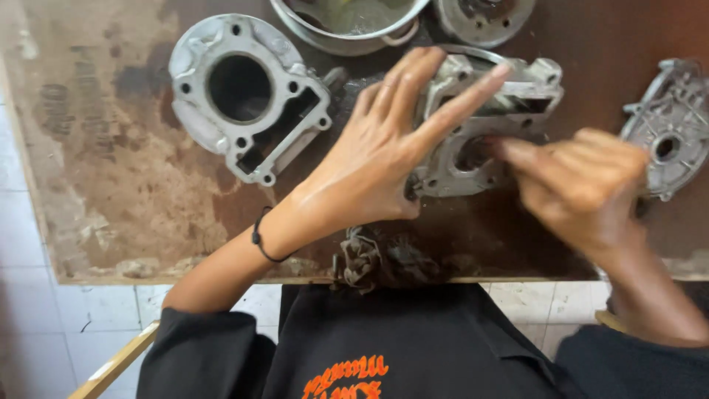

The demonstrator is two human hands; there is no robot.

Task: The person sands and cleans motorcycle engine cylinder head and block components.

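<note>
I am steadying the grey engine casting at the middle of the worn wooden bench, my left hand lying on it with fingers spread flat. My right hand is pinching narrowly at its bore, seemingly cleaning or fitting there; the next move calls for steady downward pressure.

cylinder block: dull grey cast metal, rough | workbench: worn, stained wood, matt
</note>
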